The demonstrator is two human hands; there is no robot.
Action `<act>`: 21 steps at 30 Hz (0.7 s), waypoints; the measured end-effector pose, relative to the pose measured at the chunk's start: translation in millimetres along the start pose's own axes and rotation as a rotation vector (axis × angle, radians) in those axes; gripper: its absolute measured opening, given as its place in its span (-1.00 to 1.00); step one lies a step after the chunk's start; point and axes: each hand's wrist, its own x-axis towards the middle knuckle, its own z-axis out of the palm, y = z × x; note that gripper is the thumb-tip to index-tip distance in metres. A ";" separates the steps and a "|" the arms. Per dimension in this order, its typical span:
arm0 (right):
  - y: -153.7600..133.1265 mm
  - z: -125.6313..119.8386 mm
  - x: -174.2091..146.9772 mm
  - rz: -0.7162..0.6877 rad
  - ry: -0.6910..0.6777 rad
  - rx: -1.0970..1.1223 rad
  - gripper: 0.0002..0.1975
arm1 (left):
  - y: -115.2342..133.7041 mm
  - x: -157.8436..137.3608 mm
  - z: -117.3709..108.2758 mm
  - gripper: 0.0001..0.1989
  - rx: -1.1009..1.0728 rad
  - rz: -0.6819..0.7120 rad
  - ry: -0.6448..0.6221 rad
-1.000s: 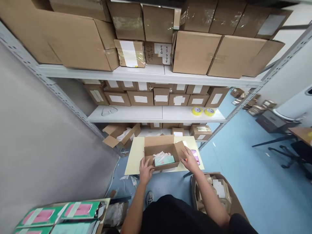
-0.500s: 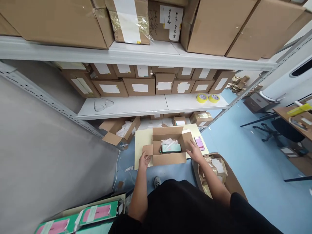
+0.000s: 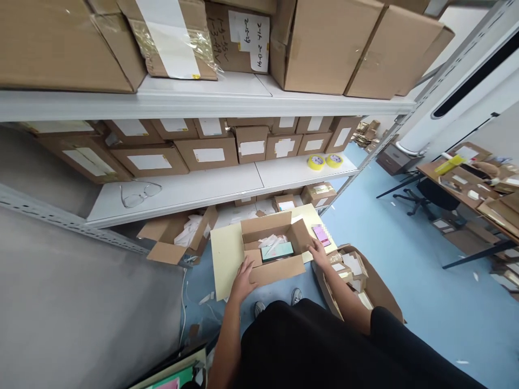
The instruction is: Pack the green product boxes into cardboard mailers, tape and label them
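My left hand (image 3: 243,278) is on the near left corner of an open cardboard box (image 3: 279,271), with the fingers a bit apart. My right hand (image 3: 319,253) is bent at the flap on the right side. I can't tell if either hand grips tight. The box sits on the pale yellow desk (image 3: 225,254), right in front of me. Inside it is a small green box (image 3: 279,251) with crumpled white paper (image 3: 269,241) beside it. A phone (image 3: 321,235) lies on the desk, near my right hand.
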 end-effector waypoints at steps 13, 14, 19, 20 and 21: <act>-1.0 -3.8 -4.8 -0.096 -0.707 -0.161 0.01 | 19.9 -8.1 1.0 0.10 0.200 -0.022 -0.050; -2.4 -8.1 -3.6 -0.072 -0.701 -0.113 -0.02 | 19.3 -8.6 -1.9 0.09 0.163 -0.011 -0.052; -9.6 -22.0 -3.0 0.048 -0.659 0.129 -0.28 | 17.4 -4.0 -21.6 -0.03 -0.099 -0.082 -0.087; -10.0 -22.4 -5.0 0.068 -0.658 0.146 -0.31 | 16.4 -1.6 -25.5 -0.10 -0.174 -0.114 -0.075; -9.7 -21.7 -7.5 0.091 -0.644 0.153 -0.34 | 15.2 1.2 -28.7 -0.19 -0.250 -0.137 -0.052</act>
